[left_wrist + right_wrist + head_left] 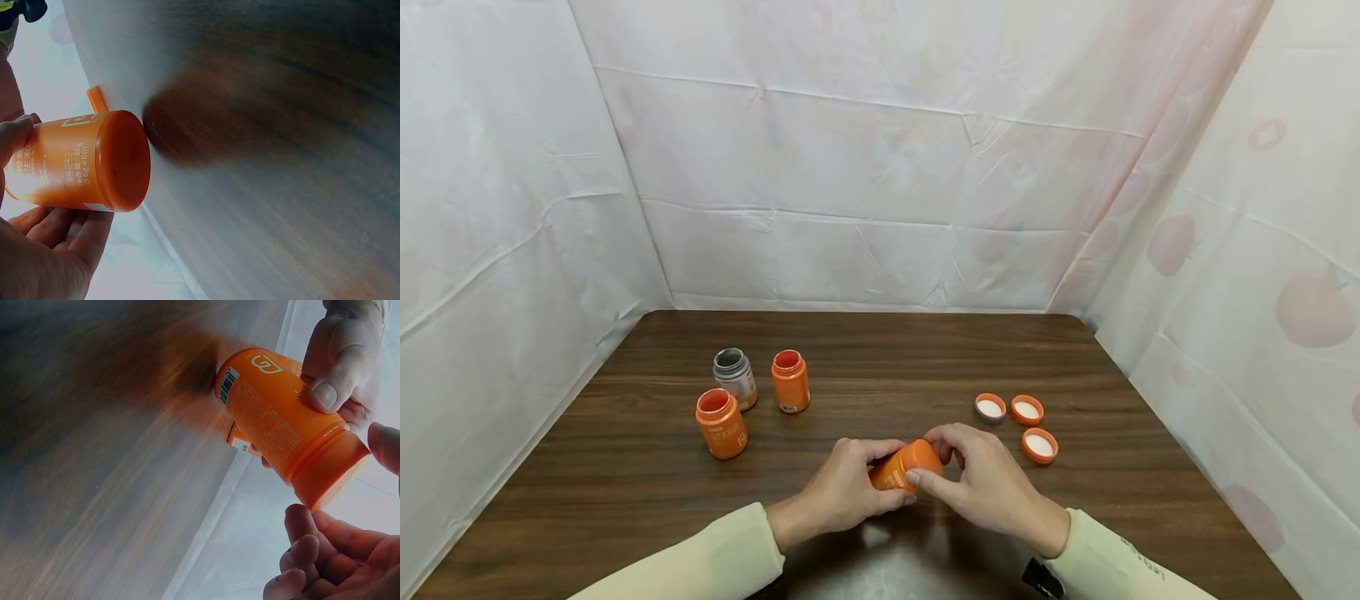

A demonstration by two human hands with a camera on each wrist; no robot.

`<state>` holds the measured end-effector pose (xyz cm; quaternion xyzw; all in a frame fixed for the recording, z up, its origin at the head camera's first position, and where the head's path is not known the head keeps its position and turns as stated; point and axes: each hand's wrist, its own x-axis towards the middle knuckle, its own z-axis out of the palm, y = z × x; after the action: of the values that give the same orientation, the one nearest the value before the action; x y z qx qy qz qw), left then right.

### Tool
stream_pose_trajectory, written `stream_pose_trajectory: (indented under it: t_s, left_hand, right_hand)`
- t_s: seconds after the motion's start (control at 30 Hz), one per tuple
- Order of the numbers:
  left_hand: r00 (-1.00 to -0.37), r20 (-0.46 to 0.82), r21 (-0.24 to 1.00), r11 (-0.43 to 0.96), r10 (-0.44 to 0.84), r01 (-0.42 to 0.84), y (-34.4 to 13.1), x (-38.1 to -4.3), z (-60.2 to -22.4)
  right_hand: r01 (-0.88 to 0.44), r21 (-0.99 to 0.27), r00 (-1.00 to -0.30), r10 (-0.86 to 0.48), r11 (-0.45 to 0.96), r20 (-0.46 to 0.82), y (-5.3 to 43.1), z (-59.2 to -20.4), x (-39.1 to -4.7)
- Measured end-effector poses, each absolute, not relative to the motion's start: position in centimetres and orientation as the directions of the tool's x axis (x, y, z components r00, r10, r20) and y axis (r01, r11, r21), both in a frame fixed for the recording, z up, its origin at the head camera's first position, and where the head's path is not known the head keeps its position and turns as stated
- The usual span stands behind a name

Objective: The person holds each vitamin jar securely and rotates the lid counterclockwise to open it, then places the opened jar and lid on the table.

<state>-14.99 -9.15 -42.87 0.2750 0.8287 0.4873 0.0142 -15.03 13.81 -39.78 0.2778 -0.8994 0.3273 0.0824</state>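
Observation:
Near the front middle of the table, my left hand [842, 490] grips an orange bottle [890, 475] around its body. The bottle is tilted, with its orange lid [922, 455] towards the right. Thumb and fingertips of my right hand [988, 485] pinch the lid at its edge. In the left wrist view the bottle's base [128, 161] faces the camera, close to the table. From the right wrist, the lid [331, 472] sits on the bottle's neck, and the left thumb presses the label side.
On the left stand two lidless orange bottles [724, 429] and a lidless grey bottle [739, 385]. To the right, two orange lids [1039, 446] and a grey-sided lid [990, 407] lie with white insides up. Pale cloth [865, 167] surrounds the dark wooden table [887, 358].

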Motion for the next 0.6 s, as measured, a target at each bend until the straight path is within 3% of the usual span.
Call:
stream_pose_trajectory:
  t_s: [0.6]
  left_hand:
    - [-0.842,0.244,0.808,0.380,0.481,0.451,-9.17,-15.09,-42.83]
  right_hand:
    - [-0.669,-0.530,-0.738,-0.548,0.521,0.394,14.19,-40.02,-15.25]
